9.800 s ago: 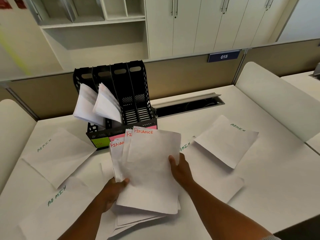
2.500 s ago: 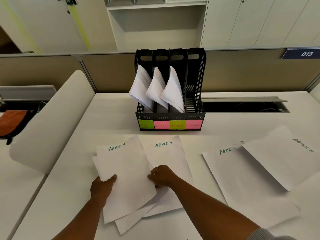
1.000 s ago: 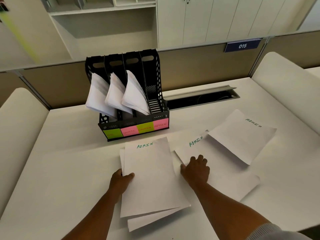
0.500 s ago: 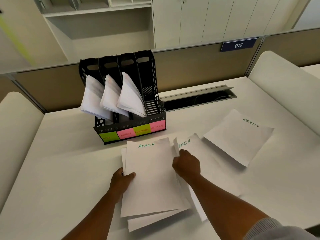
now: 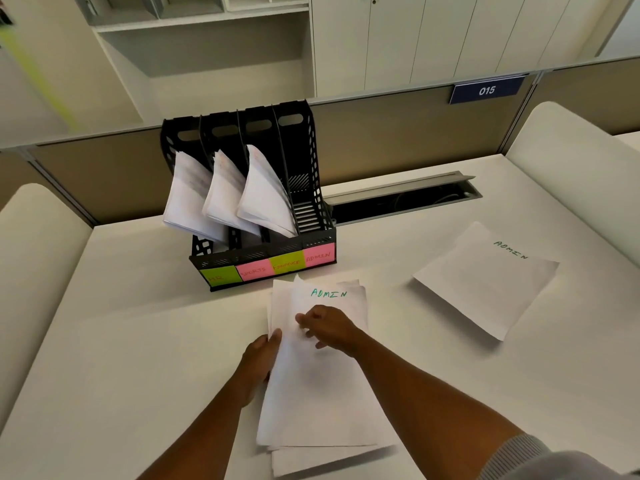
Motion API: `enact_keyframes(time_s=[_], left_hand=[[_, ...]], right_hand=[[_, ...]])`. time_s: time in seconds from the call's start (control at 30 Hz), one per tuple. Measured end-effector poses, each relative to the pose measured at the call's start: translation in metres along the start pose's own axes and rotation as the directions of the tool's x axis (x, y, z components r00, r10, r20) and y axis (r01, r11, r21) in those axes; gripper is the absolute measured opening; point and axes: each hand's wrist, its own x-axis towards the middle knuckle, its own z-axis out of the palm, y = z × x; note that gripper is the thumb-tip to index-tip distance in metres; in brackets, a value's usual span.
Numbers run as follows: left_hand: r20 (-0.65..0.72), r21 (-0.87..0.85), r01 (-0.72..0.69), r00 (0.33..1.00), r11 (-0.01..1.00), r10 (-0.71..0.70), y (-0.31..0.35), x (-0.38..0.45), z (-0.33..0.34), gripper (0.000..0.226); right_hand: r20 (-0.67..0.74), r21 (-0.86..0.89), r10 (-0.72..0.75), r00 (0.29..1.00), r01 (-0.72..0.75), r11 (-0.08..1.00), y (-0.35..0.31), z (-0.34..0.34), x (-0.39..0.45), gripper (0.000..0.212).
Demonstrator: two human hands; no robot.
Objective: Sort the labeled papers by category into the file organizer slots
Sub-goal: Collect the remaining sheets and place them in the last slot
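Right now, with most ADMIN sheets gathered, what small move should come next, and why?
Probably reach the right hand to the lone sheet lying apart at the right and add it to the stack; the organizer's ADMIN slot looks empty.

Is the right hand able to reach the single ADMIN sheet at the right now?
Probably yes: the right hand rests on the stack, and only bare desk separates it from the sheet.

ADMIN stack [image 5: 322, 393] before black organizer [image 5: 311, 202]

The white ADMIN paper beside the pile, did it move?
Yes. It slid left onto the white paper pile before the black file organizer, under the right hand.
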Motion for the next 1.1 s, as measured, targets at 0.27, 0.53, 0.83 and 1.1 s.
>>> enact_keyframes(time_s=[0.27,0.53,0.83,1.1], left_hand=[[-0.03,0.032,-0.042,0.999,0.999,0.043,-0.011,0.009,0.004,0.041],[0.002,0.046,-0.065,0.998,0.997,0.065,-0.006,0.016,0.018,0.036],[0.02,0.097,-0.086,0.996,0.992,0.085,0.009,0.026,0.039,0.034],[-0.009,0.102,-0.077,0.997,0.992,0.078,0.012,0.026,0.043,0.029]], right_hand=[[-0.633,-0.16,0.028,0.774,-0.165,0.973,0.016,-0.046,-0.005,0.018],[-0.805,-0.154,0.163,0.571,-0.465,0.872,0.052,-0.117,-0.019,0.03],[-0.804,-0.294,0.116,0.583,-0.559,0.776,0.083,-0.151,-0.027,0.025],[-0.798,-0.367,0.06,0.6,-0.561,0.742,0.089,-0.149,-0.028,0.024]])
